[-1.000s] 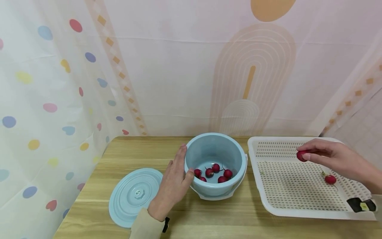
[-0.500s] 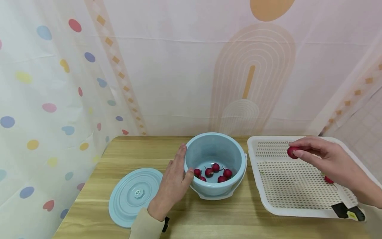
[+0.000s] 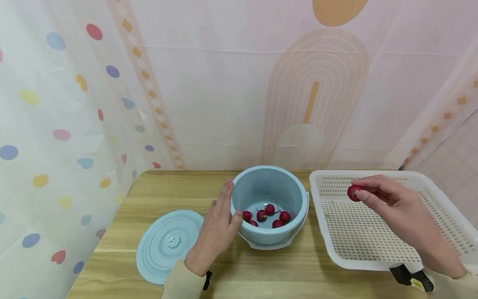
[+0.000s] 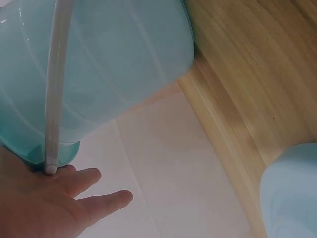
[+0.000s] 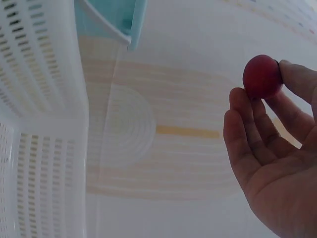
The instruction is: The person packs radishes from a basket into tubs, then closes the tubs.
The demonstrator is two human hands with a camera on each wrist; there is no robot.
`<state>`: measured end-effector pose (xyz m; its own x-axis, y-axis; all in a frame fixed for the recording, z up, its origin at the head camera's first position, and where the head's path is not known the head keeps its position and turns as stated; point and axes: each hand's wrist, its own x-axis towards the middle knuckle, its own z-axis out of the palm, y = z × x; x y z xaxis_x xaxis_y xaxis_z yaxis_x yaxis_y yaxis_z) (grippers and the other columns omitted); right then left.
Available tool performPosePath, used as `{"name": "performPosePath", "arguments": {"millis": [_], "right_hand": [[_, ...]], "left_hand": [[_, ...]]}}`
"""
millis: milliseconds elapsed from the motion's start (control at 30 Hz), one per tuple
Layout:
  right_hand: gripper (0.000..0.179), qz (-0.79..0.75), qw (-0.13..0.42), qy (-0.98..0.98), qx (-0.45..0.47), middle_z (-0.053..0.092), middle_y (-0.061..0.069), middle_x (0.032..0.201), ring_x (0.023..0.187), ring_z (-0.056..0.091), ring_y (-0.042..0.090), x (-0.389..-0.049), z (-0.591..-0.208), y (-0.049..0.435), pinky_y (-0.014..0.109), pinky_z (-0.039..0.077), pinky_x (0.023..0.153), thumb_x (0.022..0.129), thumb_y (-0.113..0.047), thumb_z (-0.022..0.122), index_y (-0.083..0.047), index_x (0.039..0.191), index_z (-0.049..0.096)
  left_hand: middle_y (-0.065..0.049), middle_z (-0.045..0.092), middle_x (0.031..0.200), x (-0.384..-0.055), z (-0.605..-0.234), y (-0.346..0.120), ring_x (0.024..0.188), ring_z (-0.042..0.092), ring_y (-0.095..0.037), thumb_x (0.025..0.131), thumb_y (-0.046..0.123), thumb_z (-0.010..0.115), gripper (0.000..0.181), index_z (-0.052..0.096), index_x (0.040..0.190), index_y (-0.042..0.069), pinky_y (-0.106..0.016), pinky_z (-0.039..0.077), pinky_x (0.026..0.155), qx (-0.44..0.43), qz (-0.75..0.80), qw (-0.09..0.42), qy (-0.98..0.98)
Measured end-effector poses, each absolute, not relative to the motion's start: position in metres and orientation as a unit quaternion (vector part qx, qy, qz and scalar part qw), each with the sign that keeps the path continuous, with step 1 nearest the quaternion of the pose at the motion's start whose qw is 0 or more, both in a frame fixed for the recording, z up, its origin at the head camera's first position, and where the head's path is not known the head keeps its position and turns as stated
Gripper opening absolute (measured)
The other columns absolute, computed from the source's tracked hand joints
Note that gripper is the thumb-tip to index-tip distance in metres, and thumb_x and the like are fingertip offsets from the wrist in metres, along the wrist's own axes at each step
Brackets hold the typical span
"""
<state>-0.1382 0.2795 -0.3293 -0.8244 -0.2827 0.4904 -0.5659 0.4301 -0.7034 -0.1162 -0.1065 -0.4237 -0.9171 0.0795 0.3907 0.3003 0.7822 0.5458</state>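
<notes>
In the head view, a light blue bucket point(image 3: 269, 238) stands mid-table with several red radishes point(image 3: 262, 215) lying at its bottom. My left hand point(image 3: 216, 232) rests against the bucket's left side, thumb at the rim and fingers extended; the left wrist view shows those fingers beside the white handle point(image 4: 55, 89). Over the white basket point(image 3: 334, 259), my right hand point(image 3: 396, 207) pinches one radish point(image 3: 354, 193) between thumb and fingertips. The right wrist view shows this held radish point(image 5: 262, 77) up in the air, past the basket's wall.
A round light blue lid point(image 3: 168, 245) lies flat on the wooden table point(image 3: 123, 232), left of the bucket and close to my left forearm. The basket stands just right of the bucket. A patterned curtain point(image 3: 224, 104) hangs behind the table.
My right hand has moved left over the basket, carrying the pinched radish toward the bucket. A radish seen in the basket earlier is now hidden behind this hand. My left hand stays put.
</notes>
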Motion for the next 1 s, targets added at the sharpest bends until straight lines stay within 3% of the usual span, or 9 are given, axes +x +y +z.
{"name": "performPosePath", "arguments": {"millis": [367,1000], "right_hand": [[0.034,0.488,0.188,-0.799,0.296,0.071,0.001,0.112,0.1,0.068,0.008,-0.128,-0.338,0.25,0.015,0.055,0.087,0.088,0.016,0.069,-0.001,0.117,0.073],[0.034,0.515,0.183,-0.782,0.298,0.071,0.0,0.115,0.106,0.065,0.008,-0.126,-0.364,0.198,0.017,0.054,0.09,0.088,0.007,0.074,-0.009,0.118,0.076]], "left_hand": [[-0.005,0.024,0.171,-0.116,-0.422,-0.107,0.152,0.035,-0.032,0.1,0.031,0.049,0.074,0.023,0.165,0.008,-0.068,0.03,0.115,-0.104,-0.315,0.173,-0.927],[-0.006,0.023,0.171,-0.114,-0.423,-0.107,0.154,0.031,-0.029,0.1,0.03,0.048,0.073,0.024,0.164,0.006,-0.068,0.029,0.116,-0.106,-0.316,0.171,-0.927]]}}
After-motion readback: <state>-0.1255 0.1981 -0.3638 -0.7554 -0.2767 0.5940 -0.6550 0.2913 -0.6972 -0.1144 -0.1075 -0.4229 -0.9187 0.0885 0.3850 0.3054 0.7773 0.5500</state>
